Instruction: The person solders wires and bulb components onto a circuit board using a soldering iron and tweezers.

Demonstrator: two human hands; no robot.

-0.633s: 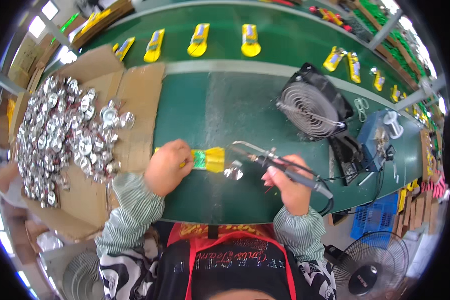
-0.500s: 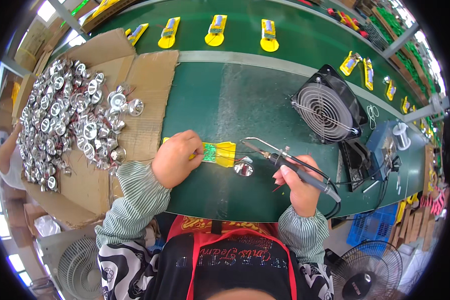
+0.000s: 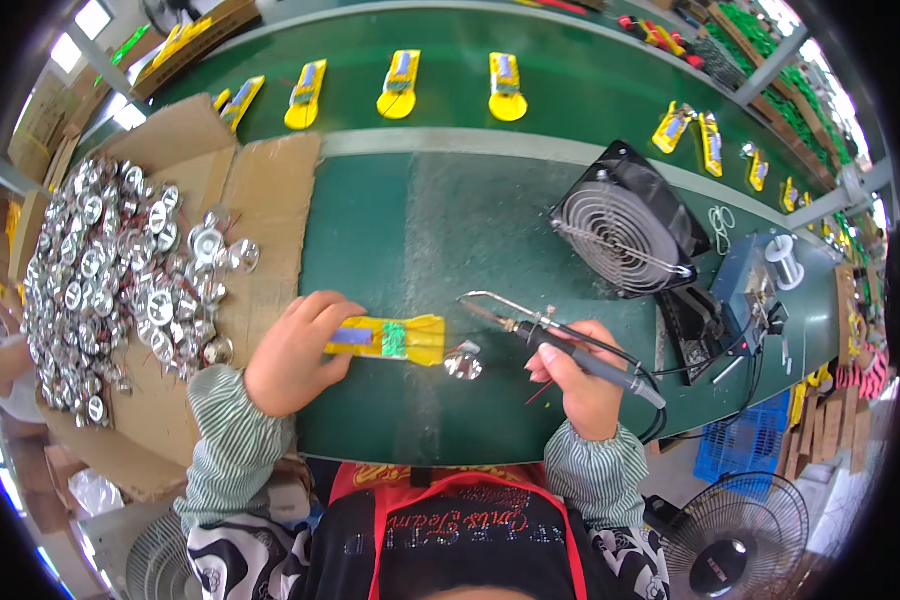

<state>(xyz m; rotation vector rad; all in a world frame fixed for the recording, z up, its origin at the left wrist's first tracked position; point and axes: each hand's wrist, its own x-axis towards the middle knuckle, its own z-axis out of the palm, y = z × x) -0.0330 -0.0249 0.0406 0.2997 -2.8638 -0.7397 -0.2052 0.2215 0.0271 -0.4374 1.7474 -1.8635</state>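
My left hand (image 3: 298, 352) is closed round the left end of a yellow plastic housing (image 3: 428, 340) lying flat on the bench. A green circuit board (image 3: 394, 339) and a bluish cylindrical part (image 3: 352, 336) sit in the housing; my fingers hide its left end. Just off its right end lies a shiny reflector lamp cup (image 3: 463, 366) with thin wires. In my right hand (image 3: 585, 385) is a soldering iron (image 3: 540, 335), gripped like a pen. A thin curved metal tube (image 3: 500, 297) runs along it. Its tip points left, above the bench and apart from the housing.
Many reflector cups (image 3: 120, 270) are heaped on a cardboard box (image 3: 265, 215) at left. A black fan (image 3: 630, 225) stands at far right, beside a blue soldering station (image 3: 745, 285) with a solder spool (image 3: 785, 262). Yellow housings (image 3: 398, 95) line the green belt (image 3: 570, 95) behind.
My left hand has shifted its hold to the housing's left end, uncovering the bluish part. The soldering iron stays in my right hand. The whole view has shifted slightly.
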